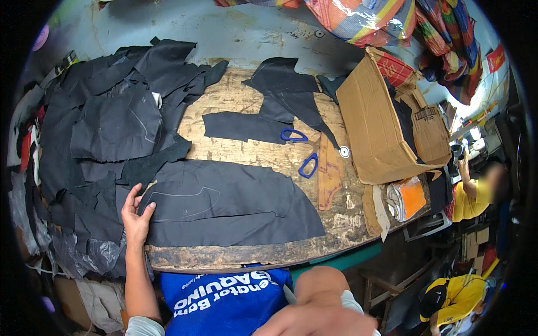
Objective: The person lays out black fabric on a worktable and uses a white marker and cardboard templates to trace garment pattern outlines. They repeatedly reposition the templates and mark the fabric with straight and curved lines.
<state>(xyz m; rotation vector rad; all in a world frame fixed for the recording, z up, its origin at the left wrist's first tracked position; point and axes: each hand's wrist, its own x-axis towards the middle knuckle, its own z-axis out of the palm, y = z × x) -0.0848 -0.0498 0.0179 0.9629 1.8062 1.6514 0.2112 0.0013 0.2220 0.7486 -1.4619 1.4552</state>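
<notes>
A large dark sheet of leather-like material [241, 204] lies along the near edge of the worktable, with a curved shape outlined on it in a pale line. At its left end rests my left hand [135, 215], thumb on the sheet's edge and fingers apart. My right hand [319, 322] is at the bottom of the view, close to my body and away from the table. Motion blurs its fingers, and I cannot make out anything in it. Blue-handled scissors [307, 166] lie beyond the sheet, their blades partly hidden. Beside them is a brown pattern template [329, 179].
Dark sheets [112, 123] are heaped at the left. More dark pieces [246, 127] lie on the wooden tabletop [218, 92] at the back. A cardboard box [372, 123] stands at the right, near an orange-and-white bundle [408, 199]. Two people in yellow are farther right.
</notes>
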